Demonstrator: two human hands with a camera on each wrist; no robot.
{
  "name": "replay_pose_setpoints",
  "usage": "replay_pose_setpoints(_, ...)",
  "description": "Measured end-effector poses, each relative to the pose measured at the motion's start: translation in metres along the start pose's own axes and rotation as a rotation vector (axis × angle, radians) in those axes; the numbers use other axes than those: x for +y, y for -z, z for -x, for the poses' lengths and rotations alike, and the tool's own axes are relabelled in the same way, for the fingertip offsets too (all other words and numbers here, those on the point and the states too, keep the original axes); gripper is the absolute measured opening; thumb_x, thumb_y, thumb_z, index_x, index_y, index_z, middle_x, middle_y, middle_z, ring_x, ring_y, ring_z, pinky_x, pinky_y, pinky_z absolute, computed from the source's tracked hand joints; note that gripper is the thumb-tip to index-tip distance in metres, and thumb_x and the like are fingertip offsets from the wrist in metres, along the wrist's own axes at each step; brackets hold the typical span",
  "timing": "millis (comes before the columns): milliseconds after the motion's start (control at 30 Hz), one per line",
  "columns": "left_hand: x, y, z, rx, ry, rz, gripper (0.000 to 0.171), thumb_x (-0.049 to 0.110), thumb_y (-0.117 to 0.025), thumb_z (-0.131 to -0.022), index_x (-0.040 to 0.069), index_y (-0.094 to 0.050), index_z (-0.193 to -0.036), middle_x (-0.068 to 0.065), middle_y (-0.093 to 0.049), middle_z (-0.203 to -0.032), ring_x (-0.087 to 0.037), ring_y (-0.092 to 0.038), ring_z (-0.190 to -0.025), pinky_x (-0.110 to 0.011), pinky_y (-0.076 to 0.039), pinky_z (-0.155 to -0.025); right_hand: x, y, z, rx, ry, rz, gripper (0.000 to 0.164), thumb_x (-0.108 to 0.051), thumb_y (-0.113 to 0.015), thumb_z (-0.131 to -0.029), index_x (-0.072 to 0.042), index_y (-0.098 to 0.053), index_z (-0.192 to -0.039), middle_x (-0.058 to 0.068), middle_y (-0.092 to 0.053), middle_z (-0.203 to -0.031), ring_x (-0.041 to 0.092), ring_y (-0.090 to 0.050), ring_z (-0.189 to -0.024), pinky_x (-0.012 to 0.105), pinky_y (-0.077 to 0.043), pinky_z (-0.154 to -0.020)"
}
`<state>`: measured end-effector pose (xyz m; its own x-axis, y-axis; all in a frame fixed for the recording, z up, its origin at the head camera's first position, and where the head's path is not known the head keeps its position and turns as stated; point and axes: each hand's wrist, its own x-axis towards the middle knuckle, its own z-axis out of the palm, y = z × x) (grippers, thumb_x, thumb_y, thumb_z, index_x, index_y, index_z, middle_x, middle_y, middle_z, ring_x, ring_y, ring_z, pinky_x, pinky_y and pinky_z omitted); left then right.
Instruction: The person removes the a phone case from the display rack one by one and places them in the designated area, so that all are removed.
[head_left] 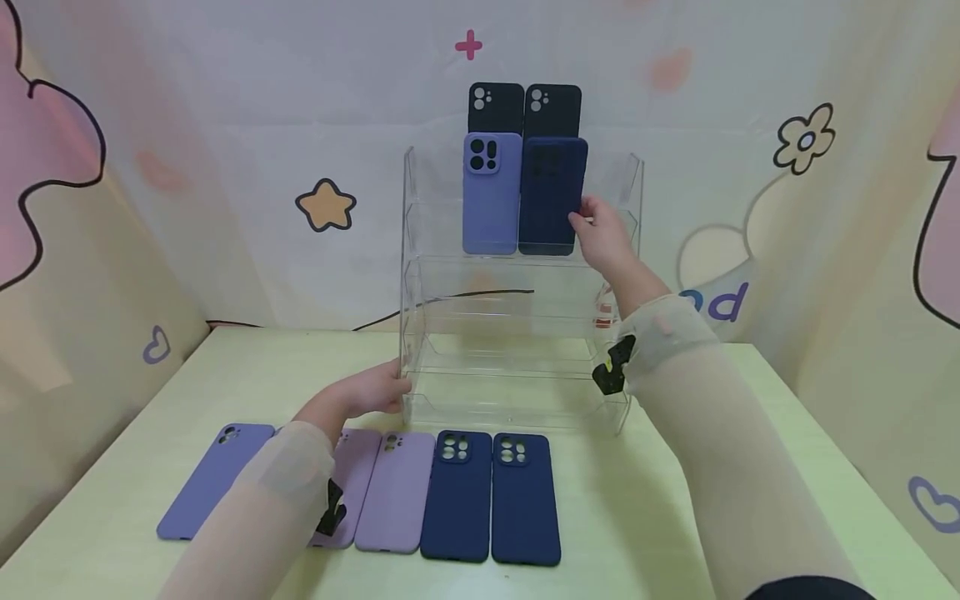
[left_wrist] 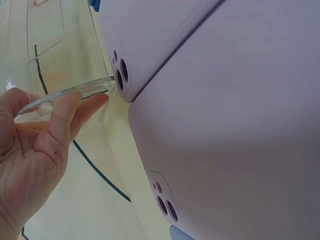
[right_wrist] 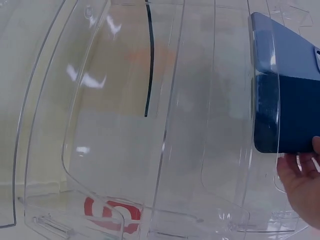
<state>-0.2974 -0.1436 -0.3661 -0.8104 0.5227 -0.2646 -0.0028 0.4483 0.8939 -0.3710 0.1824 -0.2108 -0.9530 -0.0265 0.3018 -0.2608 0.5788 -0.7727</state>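
A clear acrylic tiered rack (head_left: 510, 315) stands on the table, and phone cases stand on its upper part. My right hand (head_left: 602, 236) pinches the right edge of a navy phone case (head_left: 552, 196), which stands beside a periwinkle phone case (head_left: 491, 208). Behind these two are black phone cases (head_left: 497, 107). In the right wrist view the same hand (right_wrist: 302, 187) is at the navy case's edge, partly cut off by the frame. Lower down, my left hand (head_left: 371, 390) holds the rack's left side panel. The left wrist view shows its fingers around that clear edge (left_wrist: 65, 94).
In front of the rack lies a row of phone cases: a periwinkle one (head_left: 213, 483), lilac ones (head_left: 397, 493) and navy ones (head_left: 527, 500). My left sleeve covers part of that row. A dark cable (head_left: 378, 320) runs behind the rack, before a printed curtain (head_left: 247, 167).
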Motion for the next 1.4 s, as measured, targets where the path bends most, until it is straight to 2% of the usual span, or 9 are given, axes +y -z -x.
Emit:
replay_pose_setpoints(167, 0.001, -0.002, -0.001, -0.030, -0.012, 0.049, 0.065, 0.001, -0.030, -0.095, 0.008, 0.004, -0.149, -0.024, -0.033, -0.138, -0.018, -0.036, -0.069, -0.028, -0.035, -0.066, 0.002, 0.007, 0.002, 0.035, 0.046, -0.105, 0.038, -0.012, -0.037, -0.101, 0.003, -0.040, -0.135, 0.019, -0.044, -0.126, 0.029, -0.047, -0.118, 0.035, -0.040, -0.098)
replay_pose_setpoints(500, 0.001, 0.002, 0.000, -0.019, 0.000, 0.017, 0.066, 0.002, -0.029, -0.095, 0.011, 0.009, -0.149, -0.021, -0.025, -0.142, -0.017, -0.028, -0.060, -0.031, -0.033, -0.061, 0.002, 0.018, 0.012, 0.059, 0.045, -0.168, 0.038, -0.014, -0.038, -0.101, 0.000, -0.043, -0.136, 0.017, -0.049, -0.126, 0.026, -0.051, -0.116, 0.031, -0.044, -0.095)
replay_pose_setpoints(667, 0.000, 0.003, 0.002, -0.020, -0.006, 0.016, 0.064, 0.003, -0.028, -0.096, 0.008, 0.008, -0.149, -0.024, -0.023, -0.146, -0.028, -0.048, -0.095, -0.036, -0.040, -0.083, 0.001, 0.017, 0.017, 0.042, 0.032, -0.202, 0.039, -0.013, -0.039, -0.101, 0.001, -0.041, -0.137, 0.018, -0.048, -0.128, 0.026, -0.051, -0.116, 0.033, -0.044, -0.094)
replay_pose_setpoints(767, -0.001, 0.002, 0.002, -0.031, -0.009, 0.034, 0.064, 0.005, -0.028, -0.096, 0.006, 0.008, -0.148, -0.024, -0.015, -0.150, -0.033, -0.032, -0.126, -0.046, -0.033, -0.101, 0.000, 0.016, 0.022, 0.020, 0.027, -0.216, 0.039, -0.013, -0.039, -0.101, 0.003, -0.041, -0.137, 0.018, -0.048, -0.129, 0.027, -0.050, -0.117, 0.035, -0.044, -0.095)
replay_pose_setpoints(833, -0.001, 0.001, 0.002, -0.033, -0.004, 0.048, 0.064, 0.005, -0.028, -0.096, 0.006, 0.008, -0.149, -0.025, -0.019, -0.148, -0.033, -0.038, -0.121, -0.047, -0.032, -0.102, 0.001, 0.016, 0.025, 0.004, 0.025, -0.220, 0.040, -0.012, -0.039, -0.101, 0.004, -0.040, -0.137, 0.019, -0.047, -0.130, 0.028, -0.049, -0.118, 0.036, -0.044, -0.095)
replay_pose_setpoints(900, -0.001, 0.001, 0.001, -0.037, -0.004, 0.050, 0.064, 0.005, -0.028, -0.096, 0.007, 0.008, -0.149, -0.026, -0.026, -0.144, -0.027, -0.048, -0.099, -0.043, -0.039, -0.094, 0.002, 0.015, 0.029, -0.006, 0.021, -0.227, 0.040, -0.011, -0.039, -0.101, 0.005, -0.039, -0.137, 0.020, -0.046, -0.131, 0.029, -0.049, -0.119, 0.036, -0.043, -0.095)
replay_pose_setpoints(1033, -0.001, 0.000, 0.001, -0.037, -0.010, 0.056, 0.063, 0.004, -0.028, -0.096, 0.008, 0.007, -0.149, -0.025, -0.032, -0.141, -0.024, -0.047, -0.089, -0.039, -0.040, -0.086, 0.008, 0.016, 0.036, -0.025, 0.002, -0.243, 0.040, -0.010, -0.040, -0.100, 0.006, -0.039, -0.137, 0.020, -0.045, -0.132, 0.030, -0.048, -0.120, 0.038, -0.043, -0.095)
replay_pose_setpoints(1167, -0.002, -0.001, 0.000, -0.041, 0.000, 0.089, 0.063, 0.005, -0.027, -0.097, 0.008, 0.009, -0.149, -0.024, -0.019, -0.148, -0.033, -0.034, -0.127, -0.048, -0.030, -0.103, 0.014, 0.015, 0.042, -0.042, -0.018, -0.242, 0.039, -0.011, -0.040, -0.100, 0.004, -0.040, -0.136, 0.020, -0.047, -0.131, 0.030, -0.049, -0.120, 0.037, -0.043, -0.094)
replay_pose_setpoints(1400, -0.002, 0.001, 0.000, -0.036, 0.021, 0.085, 0.062, 0.007, -0.028, -0.099, 0.009, 0.009, -0.149, -0.024, -0.015, -0.150, -0.036, -0.027, -0.132, -0.049, -0.028, -0.105, 0.020, 0.013, 0.052, -0.060, -0.014, -0.246, 0.038, -0.011, -0.039, -0.101, 0.006, -0.041, -0.135, 0.022, -0.048, -0.130, 0.031, -0.049, -0.119, 0.038, -0.043, -0.094)
